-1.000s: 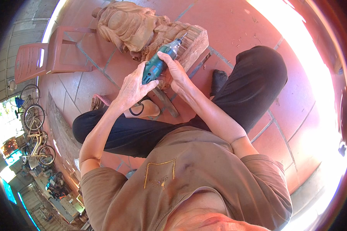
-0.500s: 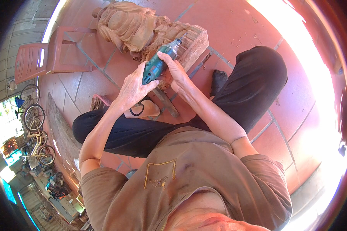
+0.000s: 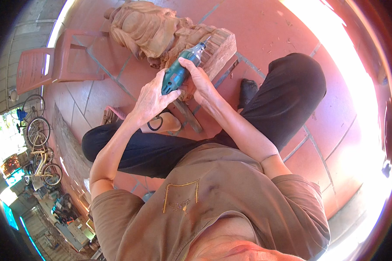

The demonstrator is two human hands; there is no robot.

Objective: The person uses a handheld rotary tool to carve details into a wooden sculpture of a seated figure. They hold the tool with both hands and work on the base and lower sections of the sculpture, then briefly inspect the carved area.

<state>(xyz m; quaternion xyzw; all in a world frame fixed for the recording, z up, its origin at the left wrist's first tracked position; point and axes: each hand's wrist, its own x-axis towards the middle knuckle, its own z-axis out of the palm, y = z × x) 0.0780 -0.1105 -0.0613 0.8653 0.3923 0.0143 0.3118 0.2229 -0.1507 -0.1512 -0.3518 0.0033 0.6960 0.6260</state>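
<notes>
My left hand (image 3: 150, 99) and right hand (image 3: 201, 80) have fingers closed around a green rotary tool (image 3: 180, 71), its tip at the wooden carving (image 3: 170, 32) just beyond them.

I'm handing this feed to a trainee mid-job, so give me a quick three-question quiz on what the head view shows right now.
1. True or false: both hands grip the green rotary tool.
2. Which thing does the tool's tip meet? A) the red plastic chair B) the wooden carving C) a bicycle
3. Fill in: the carving lies on the red ______ floor.

Key
1. True: the left hand holds the rear of the body, the right hand wraps it nearer the tip.
2. B, at the carving's block-shaped base.
3. Tiled.
</notes>
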